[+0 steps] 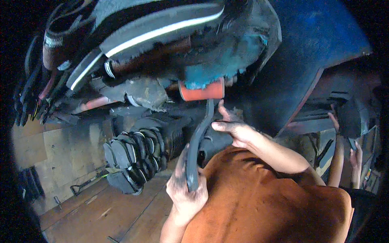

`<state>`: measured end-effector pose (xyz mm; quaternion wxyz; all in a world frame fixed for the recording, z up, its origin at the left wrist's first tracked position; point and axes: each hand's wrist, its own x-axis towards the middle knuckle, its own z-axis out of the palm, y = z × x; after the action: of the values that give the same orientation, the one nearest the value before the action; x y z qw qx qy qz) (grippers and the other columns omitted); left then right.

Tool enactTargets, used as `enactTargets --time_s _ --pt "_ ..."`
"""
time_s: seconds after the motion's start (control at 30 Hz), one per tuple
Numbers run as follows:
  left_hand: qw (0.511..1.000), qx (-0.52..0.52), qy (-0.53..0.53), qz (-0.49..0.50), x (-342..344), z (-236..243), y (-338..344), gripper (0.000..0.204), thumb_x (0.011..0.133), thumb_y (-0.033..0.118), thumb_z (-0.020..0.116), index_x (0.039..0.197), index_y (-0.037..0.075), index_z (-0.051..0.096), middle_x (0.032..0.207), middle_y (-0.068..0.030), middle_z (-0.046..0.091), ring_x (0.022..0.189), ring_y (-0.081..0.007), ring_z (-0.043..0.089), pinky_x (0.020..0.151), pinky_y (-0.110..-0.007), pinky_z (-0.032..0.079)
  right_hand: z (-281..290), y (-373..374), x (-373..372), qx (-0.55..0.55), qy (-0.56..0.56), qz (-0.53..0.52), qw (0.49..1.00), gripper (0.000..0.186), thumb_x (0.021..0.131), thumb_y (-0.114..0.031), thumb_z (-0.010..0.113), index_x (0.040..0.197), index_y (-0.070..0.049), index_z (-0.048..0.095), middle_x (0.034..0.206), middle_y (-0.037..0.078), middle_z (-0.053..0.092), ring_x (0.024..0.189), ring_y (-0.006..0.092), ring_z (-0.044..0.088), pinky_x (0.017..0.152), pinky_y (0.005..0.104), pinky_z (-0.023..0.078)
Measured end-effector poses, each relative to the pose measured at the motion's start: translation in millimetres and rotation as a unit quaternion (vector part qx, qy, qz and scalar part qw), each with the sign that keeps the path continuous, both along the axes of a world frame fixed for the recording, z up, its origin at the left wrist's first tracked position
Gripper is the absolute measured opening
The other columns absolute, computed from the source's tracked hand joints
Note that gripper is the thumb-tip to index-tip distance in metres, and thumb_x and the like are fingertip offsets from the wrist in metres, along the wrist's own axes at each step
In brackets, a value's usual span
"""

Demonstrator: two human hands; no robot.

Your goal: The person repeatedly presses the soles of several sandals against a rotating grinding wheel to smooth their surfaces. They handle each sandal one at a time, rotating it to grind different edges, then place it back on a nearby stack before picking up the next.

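Note:
My left hand [187, 194] grips the lower end of a dark grey shoe sole [197, 137], which I see edge-on as a long, slightly bent strip. Its upper end meets the underside of an orange-red drum [201, 91], which sits beneath a housing caked with blue-green dust [227, 56]. Just right of the sole's upper part is my right hand [235, 128], thumb and forefinger apart. Its other fingers are partly hidden, and I cannot tell whether it touches the sole.
Dark soles with white stripes [162, 32] lie above the drum. A stack of soles [133, 156] stands left, near the brown board floor [109, 210]. Blue machine panelling [320, 32] rises at right. Beyond it are another person's hands [355, 158]. Orange-brown cloth [259, 202] covers my front.

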<state>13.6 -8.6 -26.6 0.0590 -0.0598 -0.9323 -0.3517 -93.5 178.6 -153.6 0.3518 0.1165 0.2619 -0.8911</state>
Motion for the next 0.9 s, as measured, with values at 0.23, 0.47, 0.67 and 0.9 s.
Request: enactTargets --time_s 0.23,0.47,0.67,0.9 --pt "0.999 0.035 0.021 0.007 96 -93 -55 0.050 0.083 0.010 0.070 0.130 0.002 0.055 0.130 -0.0250 0.060 0.112 -0.0356 0.065 0.092 -0.040 0.054 14 -25 31 0.164 0.119 0.039 0.978 0.146 0.072 -0.016 0.089 0.148 -0.024 -0.036 0.158 0.015 0.026 0.126 0.0225 0.050 0.108 0.0369 0.043" --pt "0.971 0.222 -0.089 0.002 62 -128 -57 0.065 0.088 0.024 0.073 0.141 0.000 0.044 0.146 -0.0291 0.044 0.134 -0.0430 0.047 0.109 -0.048 0.040 -16 -44 38 0.309 0.273 0.029 0.910 0.144 0.074 -0.017 0.087 0.148 -0.024 -0.035 0.155 0.017 0.030 0.121 0.0232 0.051 0.106 0.0377 0.042" --pt "0.960 0.226 -0.160 -0.048 -93 -107 -6 0.057 0.093 0.031 0.067 0.140 0.005 0.050 0.126 -0.0210 0.063 0.119 -0.0281 0.063 0.097 -0.039 0.048 -37 -38 31 0.268 0.306 0.009 0.913 0.136 0.063 -0.043 0.093 0.158 -0.006 0.003 0.158 0.013 0.032 0.144 0.0213 0.029 0.119 0.0354 0.022" --pt "0.923 0.303 -0.236 0.005 -119 -117 23 0.034 0.096 0.025 0.063 0.125 0.008 0.064 0.101 -0.0115 0.071 0.094 -0.0238 0.069 0.086 -0.037 0.053 -53 -22 15 0.295 0.224 0.068 0.926 0.110 0.066 -0.036 0.092 0.152 -0.003 0.033 0.145 0.011 0.050 0.127 0.0242 0.050 0.111 0.0390 0.036"
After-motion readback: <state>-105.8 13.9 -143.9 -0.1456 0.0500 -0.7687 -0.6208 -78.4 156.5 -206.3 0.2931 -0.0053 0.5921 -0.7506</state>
